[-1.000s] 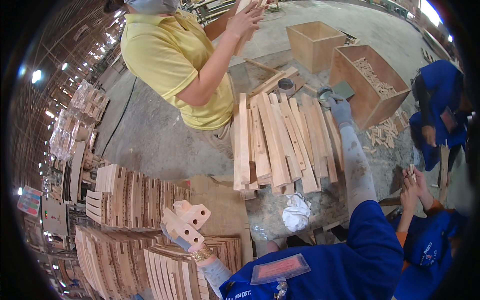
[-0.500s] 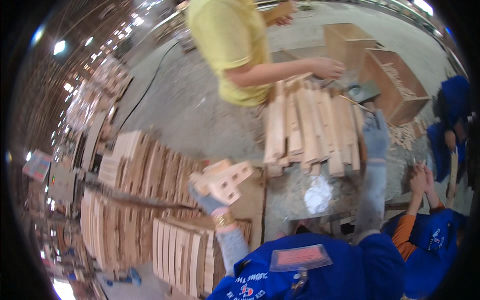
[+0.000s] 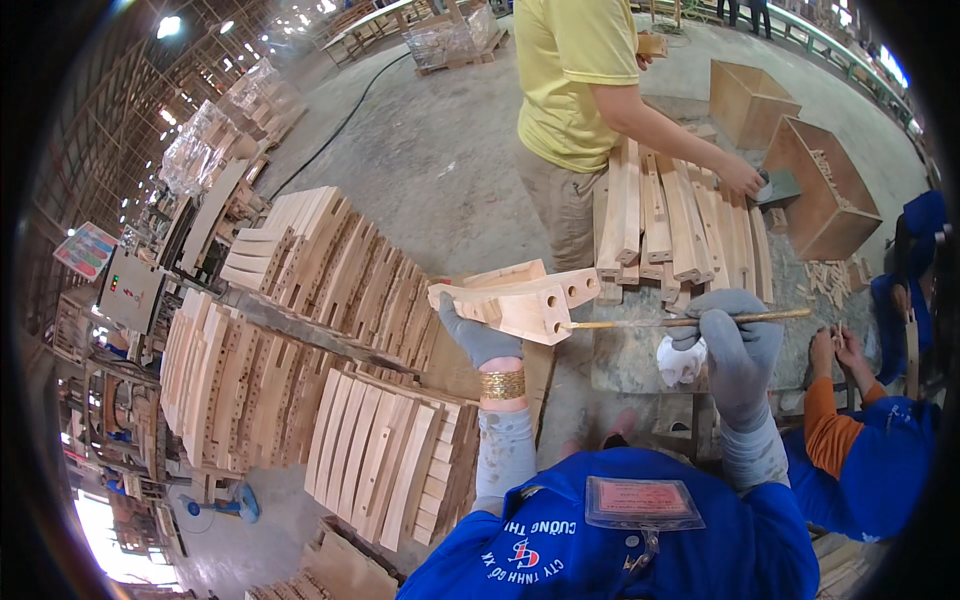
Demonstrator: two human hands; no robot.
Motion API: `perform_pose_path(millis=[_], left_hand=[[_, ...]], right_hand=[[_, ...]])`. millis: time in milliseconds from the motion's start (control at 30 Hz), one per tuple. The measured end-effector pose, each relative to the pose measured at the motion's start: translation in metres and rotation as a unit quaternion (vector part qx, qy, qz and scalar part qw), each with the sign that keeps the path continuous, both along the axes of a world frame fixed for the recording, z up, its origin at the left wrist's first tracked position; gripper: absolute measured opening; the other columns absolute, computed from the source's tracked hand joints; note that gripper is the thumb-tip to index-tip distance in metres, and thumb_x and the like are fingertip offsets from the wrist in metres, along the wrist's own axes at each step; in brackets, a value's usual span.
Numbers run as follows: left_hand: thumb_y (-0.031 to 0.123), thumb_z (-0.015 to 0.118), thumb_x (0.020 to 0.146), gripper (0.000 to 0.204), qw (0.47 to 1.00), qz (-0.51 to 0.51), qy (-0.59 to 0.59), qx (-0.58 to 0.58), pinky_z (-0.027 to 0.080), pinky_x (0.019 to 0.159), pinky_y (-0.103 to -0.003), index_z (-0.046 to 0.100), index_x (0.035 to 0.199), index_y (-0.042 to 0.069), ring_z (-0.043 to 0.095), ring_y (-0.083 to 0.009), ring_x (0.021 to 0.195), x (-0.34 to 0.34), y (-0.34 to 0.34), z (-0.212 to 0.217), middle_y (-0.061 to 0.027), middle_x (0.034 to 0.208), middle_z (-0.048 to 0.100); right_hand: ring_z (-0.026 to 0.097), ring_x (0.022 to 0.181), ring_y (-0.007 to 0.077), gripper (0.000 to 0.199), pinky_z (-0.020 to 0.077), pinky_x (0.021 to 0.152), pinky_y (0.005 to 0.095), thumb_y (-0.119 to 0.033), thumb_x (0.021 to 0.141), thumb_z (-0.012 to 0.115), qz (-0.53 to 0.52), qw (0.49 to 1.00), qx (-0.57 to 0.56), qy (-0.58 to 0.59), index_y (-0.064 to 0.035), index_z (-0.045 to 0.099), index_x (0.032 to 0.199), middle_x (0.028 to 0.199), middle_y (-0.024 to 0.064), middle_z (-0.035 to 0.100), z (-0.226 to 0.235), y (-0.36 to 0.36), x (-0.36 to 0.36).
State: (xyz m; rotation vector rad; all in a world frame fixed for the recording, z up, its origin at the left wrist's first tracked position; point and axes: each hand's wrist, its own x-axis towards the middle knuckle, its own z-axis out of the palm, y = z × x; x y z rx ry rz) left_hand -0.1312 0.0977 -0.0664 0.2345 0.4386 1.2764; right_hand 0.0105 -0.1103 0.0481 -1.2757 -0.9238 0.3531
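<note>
My gloved left hand is closed around pale wooden pieces with round holes drilled in their ends. At least two pieces sit together in that grip. My gloved right hand pinches a thin wooden stick, held almost level. Its tip meets the end of the nearest piece at a lower hole; how deep it goes in, I cannot tell. A crumpled white cloth or paper lies just beside the right hand.
Long wooden slats lie on the table ahead. Stacks of drilled wood stand at left. A person in yellow reaches over the slats toward a small container. Wooden boxes and loose dowels are at right, near another worker's hands.
My right hand has come back from the far side of the slats, bringing the stick to the wooden pieces. The left hand still grips them. The person in yellow appears further right.
</note>
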Motion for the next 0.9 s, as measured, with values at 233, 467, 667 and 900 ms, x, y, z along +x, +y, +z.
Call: perform_pose_path(millis=[233,467,667,900], left_hand=[[0.045,0.041,0.088,0.039,1.0,0.03,0.01,0.003,0.044,0.088,-0.038,0.05,0.108,0.013,0.051,-0.0223,0.101,-0.015,-0.009,0.005,-0.0043,0.106,0.052],[0.047,0.044,0.086,0.048,0.999,0.048,0.024,-0.005,0.043,0.091,-0.04,0.044,0.12,0.012,0.049,-0.025,0.105,-0.018,-0.013,0.008,-0.0068,0.115,0.048],[0.046,0.046,0.086,0.053,0.997,0.068,0.027,0.023,0.042,0.092,-0.041,0.04,0.124,0.011,0.049,-0.0263,0.106,-0.018,-0.005,0.001,-0.0094,0.117,0.047],[0.044,0.043,0.088,0.043,0.997,0.069,0.033,0.003,0.045,0.088,-0.038,0.044,0.116,0.011,0.051,-0.0242,0.104,-0.018,-0.008,0.009,-0.0076,0.112,0.049]], right_hand=[[0.06,0.063,0.0134,0.009,0.0485,0.055,0.0252,0.0,0.075,0.057,0.019,1.0,-0.024,0.001,0.0039,0.06,0.082,0.074,0.0099,0.064,0.003,-0.003,-0.03],[0.062,0.068,0.0243,0.021,0.0502,0.057,0.0321,-0.011,0.067,0.065,0.026,0.934,-0.01,-0.355,-0.0052,0.061,0.086,0.081,0.01,0.063,0.018,-0.009,-0.033],[0.062,0.066,0.0239,0.019,0.0507,0.056,0.0324,-0.01,0.069,0.063,0.022,0.971,-0.061,-0.229,-0.003,0.059,0.086,0.081,0.0119,0.063,0.012,-0.014,-0.037],[0.062,0.067,0.0169,0.013,0.0529,0.057,0.0263,-0.002,0.085,0.05,-0.028,0.992,0.055,0.106,0.0085,0.057,0.086,0.08,0.0129,0.061,0.016,-0.022,-0.023]])
